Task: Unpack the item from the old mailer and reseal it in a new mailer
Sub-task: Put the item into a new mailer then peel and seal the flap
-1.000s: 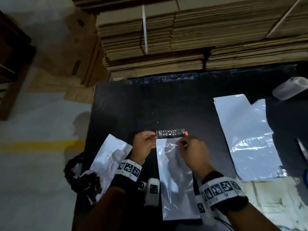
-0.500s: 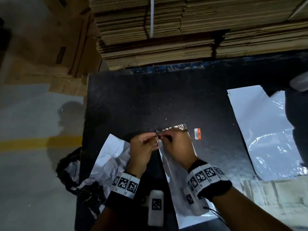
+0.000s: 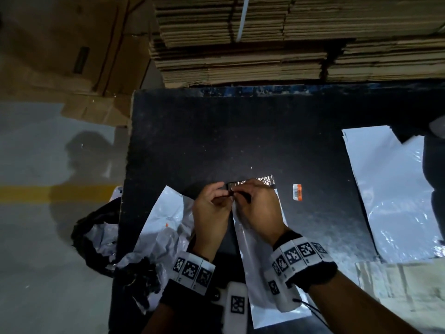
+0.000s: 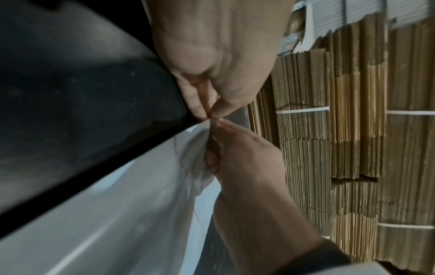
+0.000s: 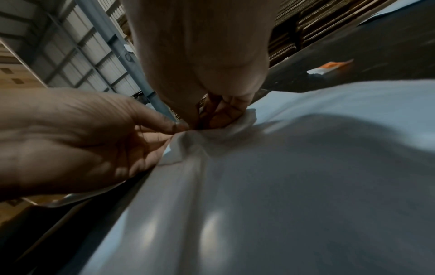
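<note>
Since 1 s ago the right hand [image 3: 258, 210] has crossed from the flap's right end to its left corner, beside the left hand [image 3: 212, 208]; the orange-and-white label [image 3: 297, 192], then at the flap's end, now lies apart on the table. Both hands pinch the near-left corner of the new mailer [image 3: 262, 273] thumb-to-finger, fingertips almost touching, wrists low over the plastic. It bunches into small creases at the pinch.

Black table [image 3: 216, 131], grey floor with a yellow stripe [image 3: 57, 192], strapped stacks of flat cardboard [image 3: 301, 39] behind.

New mailer: long, glossy white, flat, lengthways toward the person, silvery flap [image 3: 265, 180] at the far end. Crumpled old mailer [image 3: 166, 227] lies left of it; 1 more flat white mailer [image 3: 395, 196] sits well right.
</note>
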The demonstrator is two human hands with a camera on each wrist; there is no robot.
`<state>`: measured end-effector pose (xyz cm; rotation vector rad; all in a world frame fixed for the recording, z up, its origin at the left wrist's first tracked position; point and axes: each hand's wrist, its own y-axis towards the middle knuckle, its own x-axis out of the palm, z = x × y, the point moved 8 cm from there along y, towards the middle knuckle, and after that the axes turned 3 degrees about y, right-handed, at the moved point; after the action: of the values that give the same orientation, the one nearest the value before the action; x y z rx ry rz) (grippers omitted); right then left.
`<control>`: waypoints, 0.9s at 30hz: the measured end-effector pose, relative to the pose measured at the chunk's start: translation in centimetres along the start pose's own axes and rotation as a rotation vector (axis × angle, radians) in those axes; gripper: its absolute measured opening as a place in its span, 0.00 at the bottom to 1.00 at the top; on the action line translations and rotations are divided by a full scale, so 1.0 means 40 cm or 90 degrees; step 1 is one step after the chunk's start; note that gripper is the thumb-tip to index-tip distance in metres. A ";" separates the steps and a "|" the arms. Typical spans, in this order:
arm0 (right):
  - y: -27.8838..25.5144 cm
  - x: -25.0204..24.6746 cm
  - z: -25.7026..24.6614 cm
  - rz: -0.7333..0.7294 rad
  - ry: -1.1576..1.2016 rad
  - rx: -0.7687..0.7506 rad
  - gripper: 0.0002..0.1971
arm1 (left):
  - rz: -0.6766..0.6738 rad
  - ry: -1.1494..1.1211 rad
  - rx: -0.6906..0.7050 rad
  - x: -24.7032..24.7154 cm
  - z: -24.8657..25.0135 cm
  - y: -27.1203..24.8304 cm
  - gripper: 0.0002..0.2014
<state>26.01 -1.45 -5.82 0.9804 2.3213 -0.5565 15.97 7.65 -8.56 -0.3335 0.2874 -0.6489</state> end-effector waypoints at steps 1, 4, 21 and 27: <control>0.000 0.002 0.003 0.001 0.005 0.002 0.11 | 0.000 -0.008 0.001 -0.002 -0.001 -0.003 0.18; -0.003 0.005 0.005 0.004 0.013 -0.008 0.11 | -0.005 -0.027 -0.002 -0.007 -0.009 -0.004 0.18; 0.016 -0.013 0.007 0.045 0.025 -0.010 0.08 | 0.006 -0.072 -0.015 -0.005 -0.015 0.003 0.12; 0.020 -0.017 0.023 0.048 0.063 0.047 0.07 | 0.040 -0.047 -0.019 -0.008 -0.003 0.002 0.16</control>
<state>27.29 -1.79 -6.21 1.1488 2.3528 -0.5781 15.75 7.89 -8.65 -0.3750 0.2358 -0.5695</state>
